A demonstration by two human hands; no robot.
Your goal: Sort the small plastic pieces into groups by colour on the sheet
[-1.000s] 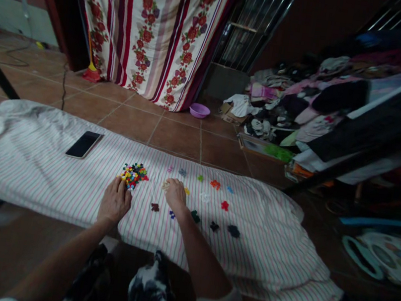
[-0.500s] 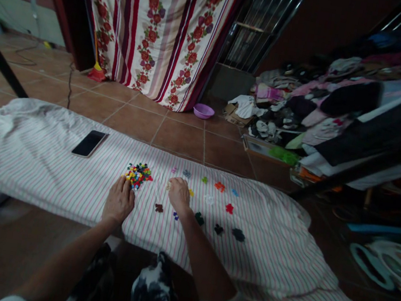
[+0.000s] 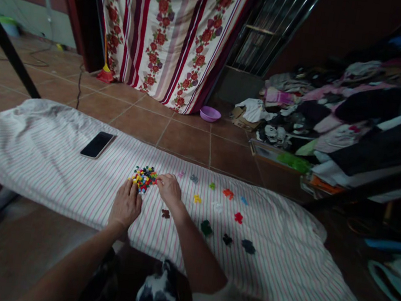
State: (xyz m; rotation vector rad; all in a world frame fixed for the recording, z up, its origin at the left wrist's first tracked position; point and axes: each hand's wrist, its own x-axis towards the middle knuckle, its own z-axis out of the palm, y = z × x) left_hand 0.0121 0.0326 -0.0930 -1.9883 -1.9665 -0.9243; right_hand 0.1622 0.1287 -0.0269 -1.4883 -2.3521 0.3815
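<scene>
Landmark: mixed pile of small coloured pieces [image 3: 144,178] on striped cloth [image 3: 50,168] spread over tiled floor [image 3: 187,138].

Left hand [image 3: 126,206]: palm down on the cloth just near-side of the pile, fingers loosely spread and extended, tips at the pile's near edge. Nothing held.

Right hand [image 3: 168,189]: just right of the pile, fingers curled toward it, tips touching its right edge. Whether a piece is pinched: cannot tell, too small and dim.

Right of the pile, apart from it, small single-colour clusters on the cloth: yellow [image 3: 197,199], orange [image 3: 227,193], red [image 3: 238,217], dark green [image 3: 206,228], brown [image 3: 165,213].

Left of the pile, well apart: phone [image 3: 98,144], screen dark, lying flat on the cloth.

Beyond the pile, off the cloth: purple bowl [image 3: 210,114] on the floor at the foot of a floral curtain [image 3: 173,30]. Far right of the pile: heap of clothes [image 3: 342,106].
</scene>
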